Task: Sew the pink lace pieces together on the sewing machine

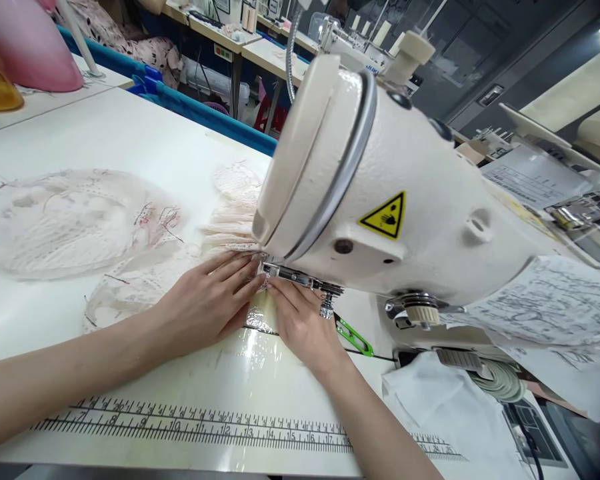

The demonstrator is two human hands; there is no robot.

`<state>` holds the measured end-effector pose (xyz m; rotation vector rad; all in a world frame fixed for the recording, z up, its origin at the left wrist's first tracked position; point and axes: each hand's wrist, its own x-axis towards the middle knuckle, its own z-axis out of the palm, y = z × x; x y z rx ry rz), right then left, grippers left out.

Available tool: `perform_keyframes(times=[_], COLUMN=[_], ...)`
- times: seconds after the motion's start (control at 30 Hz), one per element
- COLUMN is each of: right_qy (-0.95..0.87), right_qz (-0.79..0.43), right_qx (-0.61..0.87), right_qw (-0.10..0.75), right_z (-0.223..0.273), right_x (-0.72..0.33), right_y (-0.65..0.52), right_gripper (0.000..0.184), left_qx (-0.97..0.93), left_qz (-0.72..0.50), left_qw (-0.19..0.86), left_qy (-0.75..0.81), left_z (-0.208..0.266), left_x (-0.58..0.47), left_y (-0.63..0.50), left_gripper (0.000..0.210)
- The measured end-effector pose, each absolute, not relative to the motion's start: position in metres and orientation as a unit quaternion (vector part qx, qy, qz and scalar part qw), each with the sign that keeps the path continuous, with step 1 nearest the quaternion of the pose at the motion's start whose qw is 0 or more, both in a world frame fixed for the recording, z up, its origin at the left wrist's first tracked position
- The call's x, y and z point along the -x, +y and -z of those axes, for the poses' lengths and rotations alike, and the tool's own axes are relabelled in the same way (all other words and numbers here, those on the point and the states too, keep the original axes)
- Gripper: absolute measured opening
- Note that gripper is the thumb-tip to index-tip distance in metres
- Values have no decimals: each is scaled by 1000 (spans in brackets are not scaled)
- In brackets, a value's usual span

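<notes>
A white sewing machine [330, 180] stands over the work, its needle area mostly hidden behind the head. Gathered cream lace fabric [235, 217] lies bunched at the presser foot. My left hand [213, 300] rests flat on the fabric, fingers stretched out and close to the foot. From the other side, my right hand [305, 323] has its fingers pressed together at the edge of the lace, right by the foot; the machine head and a thread tension part partly cover them. More sheer lace fabric [75, 223] with red threads spreads to the left.
Green thread snips [353, 335] lie right of my right hand. A printed ruler [220, 427] runs along the front of the white table [145, 133]. White cloth [440, 407] and patterned paper [555, 310] are at the right. A person in patterned clothing [115, 40] is behind.
</notes>
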<state>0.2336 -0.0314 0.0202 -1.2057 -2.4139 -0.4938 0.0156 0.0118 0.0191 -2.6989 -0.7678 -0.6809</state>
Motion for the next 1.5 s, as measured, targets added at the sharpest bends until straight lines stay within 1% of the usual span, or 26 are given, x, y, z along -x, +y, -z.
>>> perform_keyframes(times=[0.17, 0.3, 0.4, 0.6, 0.73, 0.93, 1.07, 1.23, 1.5], right_qy=[-864, -860, -853, -847, -850, -850, -845, -834, -821], right_qz=[152, 155, 164, 147, 131, 127, 148, 164, 178], right_qx=[439, 448, 462, 472, 477, 482, 486, 495, 504], right_qw=[192, 187, 178, 197, 183, 171, 166, 179, 201], right_z=[-17, -17, -19, -22, -21, -17, -17, -17, -12], right_x=[-235, -235, -235, -231, -229, -227, -227, -230, -238], right_y=[-30, -30, -32, -33, -32, -32, -33, -36, -36], right_gripper=[31, 32, 33, 37, 39, 45, 41, 36, 30], left_qx=[927, 921, 918, 923, 920, 924, 923, 920, 916], left_qz=[224, 241, 259, 254, 261, 249, 242, 229, 215], left_qw=[130, 168, 188, 155, 123, 128, 139, 162, 166], left_qy=[-271, -257, -234, -244, -264, -259, -264, -272, -294], left_z=[-19, -21, -21, -13, -7, -12, -15, -16, -14], left_x=[-16, -16, -15, -12, -9, -9, -11, -13, -14], left_y=[11, 8, 6, 6, 8, 13, 14, 14, 13], left_gripper=[42, 36, 37, 40, 41, 42, 43, 43, 42])
